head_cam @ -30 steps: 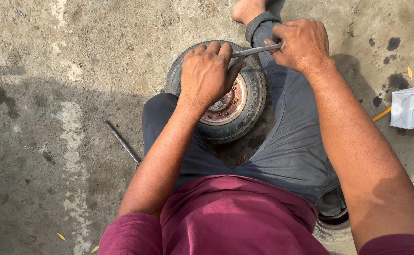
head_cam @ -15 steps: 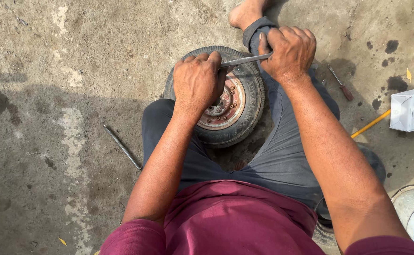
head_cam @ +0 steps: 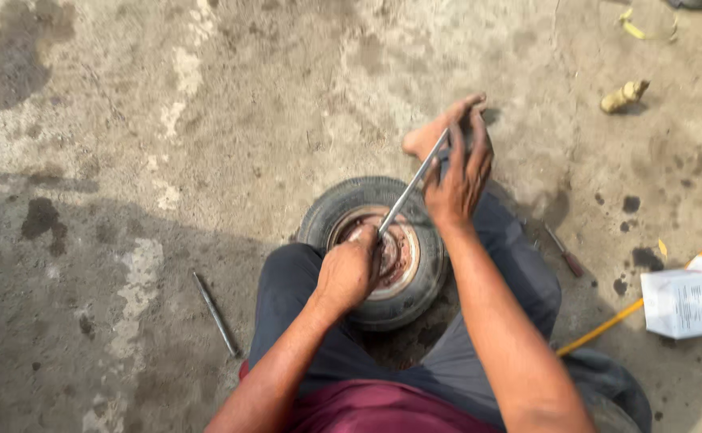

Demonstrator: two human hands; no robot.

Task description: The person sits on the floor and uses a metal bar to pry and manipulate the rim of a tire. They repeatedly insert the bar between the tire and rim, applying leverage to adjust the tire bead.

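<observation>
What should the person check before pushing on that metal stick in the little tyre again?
1. Right hand grips the top of the metal rod: ok.
2. Rod tip sits at the tyre edge by the rusty rim: cannot tell, the left hand covers it.
3. Left hand presses down on the rim to steady it: ok.
4. Tyre wedged between the legs on the concrete ground: ok.
5. Bare foot close behind the rod's top: not ok, it could get knocked.
6. Spare rod lying within the left arm's reach: ok.

Lever tip (head_cam: pixel 381 231) — behind left hand (head_cam: pixel 349 271)
</observation>
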